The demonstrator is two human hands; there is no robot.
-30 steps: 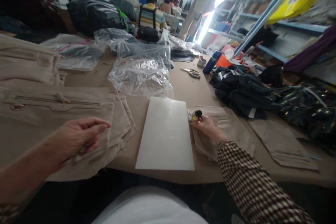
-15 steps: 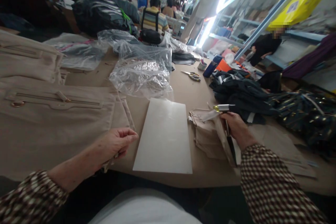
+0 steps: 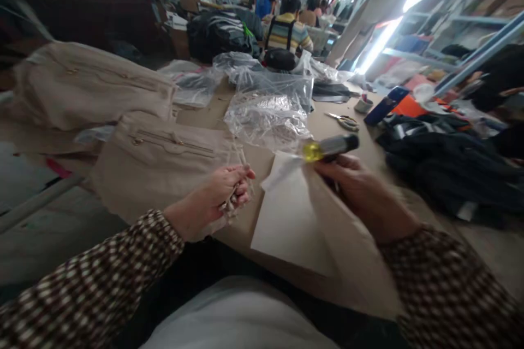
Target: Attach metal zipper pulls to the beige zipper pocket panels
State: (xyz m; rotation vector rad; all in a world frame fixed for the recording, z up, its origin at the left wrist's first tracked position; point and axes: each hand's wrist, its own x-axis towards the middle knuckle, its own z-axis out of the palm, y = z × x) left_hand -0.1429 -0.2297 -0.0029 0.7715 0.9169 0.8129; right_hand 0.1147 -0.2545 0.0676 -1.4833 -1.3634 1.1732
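My left hand (image 3: 231,193) is closed around a small bunch of thin beige pieces, whose ends poke out below the fingers. It is beside the near edge of a beige fabric bag panel (image 3: 164,174) with a zipper. My right hand (image 3: 356,188), blurred by motion, grips a small mallet with a silver head (image 3: 333,147), one yellow face and one dark face. The same hand carries a beige fabric piece (image 3: 347,240), which hangs over the right part of a white board (image 3: 282,218). The mallet's handle is hidden.
Behind the board lies crumpled clear plastic (image 3: 270,114). Scissors (image 3: 344,121) and a blue box-like object (image 3: 386,105) are farther right. Dark fabric (image 3: 446,169) is heaped on the right, and another beige bag piece (image 3: 98,84) lies far left. People sit and stand beyond.
My right hand has brought the mallet and beige fabric leftward from beside the white board to over it. My left hand stays closed, and the view has swung left.
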